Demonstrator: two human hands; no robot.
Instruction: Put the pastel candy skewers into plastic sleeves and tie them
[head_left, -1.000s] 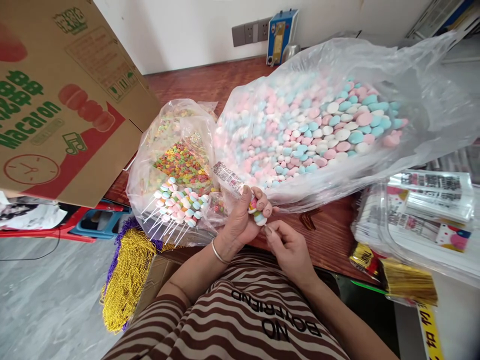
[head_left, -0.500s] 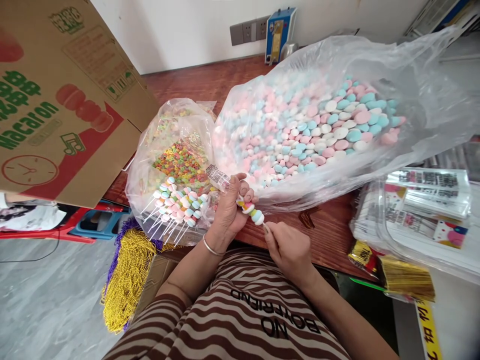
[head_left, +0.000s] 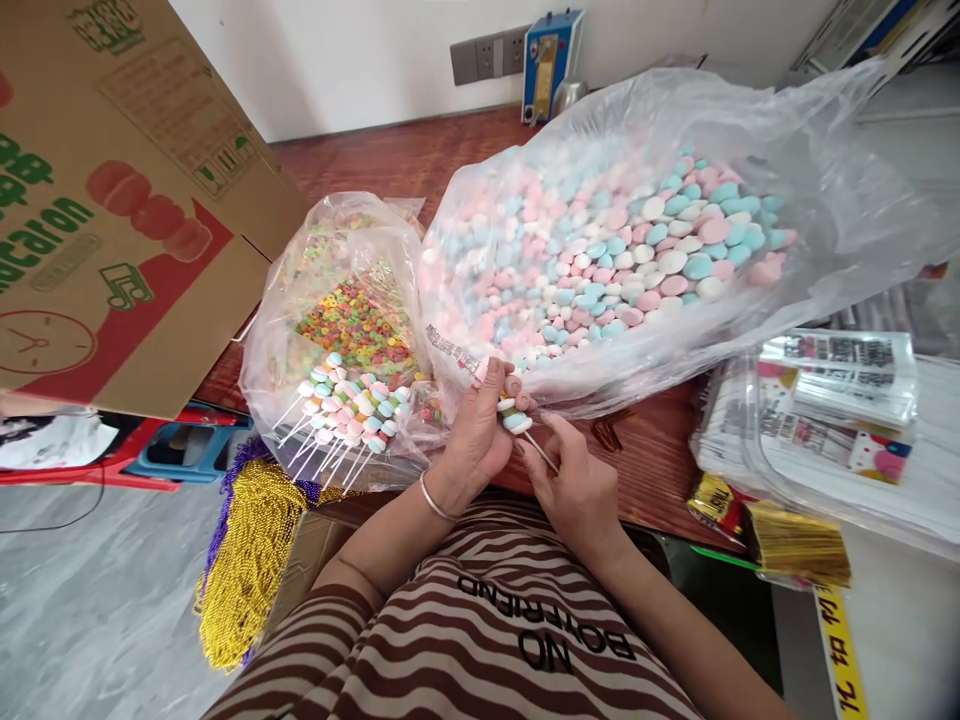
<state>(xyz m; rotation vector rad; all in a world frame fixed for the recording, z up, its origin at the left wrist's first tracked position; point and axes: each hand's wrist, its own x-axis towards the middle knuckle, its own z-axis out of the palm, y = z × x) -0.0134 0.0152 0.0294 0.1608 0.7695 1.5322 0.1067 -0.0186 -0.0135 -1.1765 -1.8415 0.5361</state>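
My left hand [head_left: 476, 432] curls tight around the top of a thin white stick threaded with smooth pastel candy discs [head_left: 514, 418], held over the front edge of the reddish wooden table [head_left: 390, 160]. My right hand [head_left: 577, 490] pinches the bare lower end, fingertips together. Just behind, the big crinkly clear plastic bag [head_left: 825, 150] bulges with pink, blue and white discs. The smaller clear bag [head_left: 270, 350] beside it holds bright ring candies [head_left: 352, 322] and finished skewers [head_left: 346, 405].

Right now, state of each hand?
Left hand: closed, gripping the candy end of the candy skewer.
Right hand: closed, fingertips pinching the bare stick end of the same skewer.
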